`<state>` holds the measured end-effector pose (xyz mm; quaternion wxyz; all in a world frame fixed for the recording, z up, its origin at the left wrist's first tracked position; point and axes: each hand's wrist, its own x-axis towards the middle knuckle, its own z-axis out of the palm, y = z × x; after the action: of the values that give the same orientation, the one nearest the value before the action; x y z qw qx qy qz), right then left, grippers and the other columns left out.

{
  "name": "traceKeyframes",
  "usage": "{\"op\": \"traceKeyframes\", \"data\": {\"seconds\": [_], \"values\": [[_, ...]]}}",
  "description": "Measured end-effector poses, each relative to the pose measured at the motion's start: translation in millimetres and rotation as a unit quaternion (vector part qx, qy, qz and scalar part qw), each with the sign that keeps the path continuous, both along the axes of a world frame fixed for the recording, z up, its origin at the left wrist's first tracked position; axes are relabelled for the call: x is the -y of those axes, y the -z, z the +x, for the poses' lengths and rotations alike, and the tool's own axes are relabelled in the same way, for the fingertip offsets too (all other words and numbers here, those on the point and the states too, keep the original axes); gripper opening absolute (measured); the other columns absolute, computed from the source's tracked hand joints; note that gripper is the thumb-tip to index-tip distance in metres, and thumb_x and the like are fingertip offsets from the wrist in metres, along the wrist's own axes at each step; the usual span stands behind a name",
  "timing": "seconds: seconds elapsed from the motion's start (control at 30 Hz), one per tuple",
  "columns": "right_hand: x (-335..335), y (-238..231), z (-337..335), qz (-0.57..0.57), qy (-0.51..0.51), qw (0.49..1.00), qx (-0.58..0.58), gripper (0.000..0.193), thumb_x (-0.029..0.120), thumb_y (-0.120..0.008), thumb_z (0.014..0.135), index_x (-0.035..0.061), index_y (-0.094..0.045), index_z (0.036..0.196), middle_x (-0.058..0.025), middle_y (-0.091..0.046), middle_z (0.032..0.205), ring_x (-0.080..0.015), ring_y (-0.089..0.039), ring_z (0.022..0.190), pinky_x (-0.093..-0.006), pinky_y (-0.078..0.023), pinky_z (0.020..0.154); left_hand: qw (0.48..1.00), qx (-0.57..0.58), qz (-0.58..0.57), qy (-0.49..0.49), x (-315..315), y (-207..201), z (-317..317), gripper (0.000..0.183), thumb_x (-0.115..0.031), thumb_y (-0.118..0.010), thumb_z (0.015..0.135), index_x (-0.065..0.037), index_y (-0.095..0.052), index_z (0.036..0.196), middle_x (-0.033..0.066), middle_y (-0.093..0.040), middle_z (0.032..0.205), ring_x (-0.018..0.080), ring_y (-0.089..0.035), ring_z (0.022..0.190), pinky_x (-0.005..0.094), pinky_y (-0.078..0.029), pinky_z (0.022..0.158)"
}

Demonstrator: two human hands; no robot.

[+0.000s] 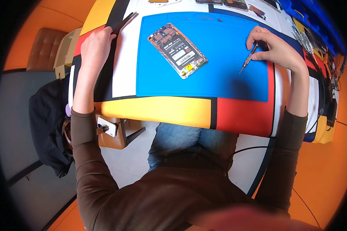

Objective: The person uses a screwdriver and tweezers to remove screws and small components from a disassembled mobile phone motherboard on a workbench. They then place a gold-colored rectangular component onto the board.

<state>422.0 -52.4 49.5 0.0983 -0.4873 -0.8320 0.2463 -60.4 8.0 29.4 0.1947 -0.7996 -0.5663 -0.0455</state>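
Observation:
An opened phone (177,51) lies tilted on the blue work mat (158,84), its black battery, circuit board and a small yellow patch bare to view. My left hand (96,47), left of the mat, is closed round dark tweezers (125,23) that point up and to the right, away from the phone. Over the mat's right side, my right hand (277,48) grips a small precision screwdriver (249,57) between thumb and fingers. Its tip slants down and left, apart from the phone, and a shadow falls on the mat below.
More opened phones (235,4) and loose parts lie along the table's far edge. Several thin tools (300,36) sit at the right beside blue bins (316,19). The colour-blocked tablecloth (154,111) hangs over the near edge. A brown stool (113,140) stands below left.

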Motion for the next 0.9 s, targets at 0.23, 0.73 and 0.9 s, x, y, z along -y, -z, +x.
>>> {"op": "traceKeyframes", "data": {"seconds": [0.23,0.73,0.9], "values": [[-10,9,4,-0.016,-0.02,1.0,0.006,0.016,0.015,-0.081,0.085,0.0108,-0.068,0.094,-0.0006,-0.057,0.09,-0.0183,-0.052,0.086,-0.0326,-0.045,0.081,0.997,-0.038,0.05,0.041,2,-10,10,0.026,-0.029,-0.071,0.097,-0.003,-0.071,0.096,0.0129,-0.072,0.085,0.0295,-0.073,0.079,0.0404,-0.058,0.065],[-82,-1,-28,-0.018,0.234,0.817,-0.526,0.014,0.019,-0.071,0.098,0.0075,-0.065,0.094,0.0046,-0.052,0.07,-0.0081,-0.049,0.061,-0.0237,-0.044,0.06,0.813,0.504,-0.214,0.2,6,25,71,0.021,-0.022,-0.066,0.103,-0.004,-0.072,0.112,0.0019,-0.067,0.093,0.008,-0.058,0.086,0.0244,-0.049,0.08],[-113,21,-80,-0.143,0.129,0.758,-0.623,0.035,0.029,-0.062,0.106,0.0159,-0.046,0.077,0.0075,-0.038,0.064,-0.0063,-0.037,0.056,-0.0234,-0.032,0.051,0.773,0.547,-0.252,0.199,15,22,75,0.02,-0.023,-0.066,0.103,-0.004,-0.07,0.108,-0.0016,-0.057,0.082,0.0064,-0.051,0.078,0.0222,-0.044,0.075]]}}
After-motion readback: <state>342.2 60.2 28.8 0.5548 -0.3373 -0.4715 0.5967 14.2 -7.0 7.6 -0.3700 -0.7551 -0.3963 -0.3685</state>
